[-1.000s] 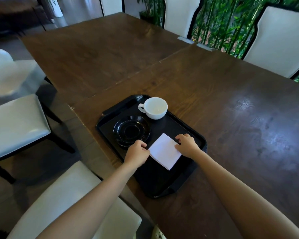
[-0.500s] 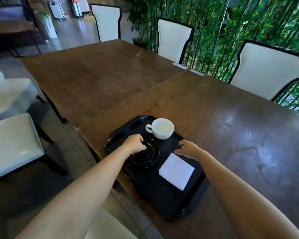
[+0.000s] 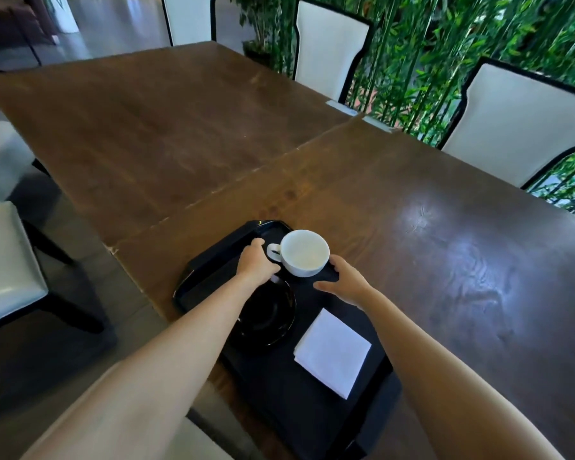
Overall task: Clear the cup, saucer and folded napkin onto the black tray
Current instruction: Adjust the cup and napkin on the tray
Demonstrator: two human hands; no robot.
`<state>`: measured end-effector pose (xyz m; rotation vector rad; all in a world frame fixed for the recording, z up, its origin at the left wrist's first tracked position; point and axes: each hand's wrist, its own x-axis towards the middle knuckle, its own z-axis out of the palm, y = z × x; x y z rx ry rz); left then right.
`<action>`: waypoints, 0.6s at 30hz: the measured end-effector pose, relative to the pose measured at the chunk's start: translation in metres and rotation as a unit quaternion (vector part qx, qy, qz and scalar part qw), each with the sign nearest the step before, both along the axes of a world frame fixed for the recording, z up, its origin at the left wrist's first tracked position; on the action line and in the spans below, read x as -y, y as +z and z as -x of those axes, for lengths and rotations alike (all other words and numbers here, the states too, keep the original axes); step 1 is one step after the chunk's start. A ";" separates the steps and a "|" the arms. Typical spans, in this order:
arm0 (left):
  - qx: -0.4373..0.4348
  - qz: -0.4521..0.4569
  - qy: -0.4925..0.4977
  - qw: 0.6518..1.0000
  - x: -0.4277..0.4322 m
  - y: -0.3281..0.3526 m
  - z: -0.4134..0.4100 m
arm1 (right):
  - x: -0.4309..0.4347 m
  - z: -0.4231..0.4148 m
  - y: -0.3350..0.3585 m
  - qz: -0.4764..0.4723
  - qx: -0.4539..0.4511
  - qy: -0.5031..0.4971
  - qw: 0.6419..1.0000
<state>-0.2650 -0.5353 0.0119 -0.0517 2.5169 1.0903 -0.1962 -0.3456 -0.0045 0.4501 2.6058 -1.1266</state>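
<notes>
Cup (image 3: 304, 252), saucer (image 3: 269, 313), napkin (image 3: 332, 351) on black tray (image 3: 296, 410)

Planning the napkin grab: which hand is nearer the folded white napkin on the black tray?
Right. The right hand is just beyond the folded white napkin; the left hand is farther, beyond the round black saucer.

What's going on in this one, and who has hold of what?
A person is clearing a wooden table onto a black tray. The white cup, black saucer and folded napkin all sit on the tray, the cup beside the saucer rather than on it. The left hand is at the cup's handle, grip unclear. The right hand, fingers loose, is at the cup's other side.
</notes>
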 end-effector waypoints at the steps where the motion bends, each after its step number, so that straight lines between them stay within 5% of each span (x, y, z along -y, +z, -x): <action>1: -0.003 -0.012 0.007 1.000 -0.004 -0.004 0.003 | 0.000 0.003 -0.004 0.015 -0.016 -0.008 1.000; 8: -0.062 -0.069 0.068 0.993 -0.015 -0.024 0.018 | -0.004 0.015 -0.020 0.174 -0.081 -0.034 0.981; 18: -0.063 -0.152 0.087 0.983 -0.021 -0.035 0.033 | 0.015 0.004 -0.038 0.253 -0.148 -0.139 0.946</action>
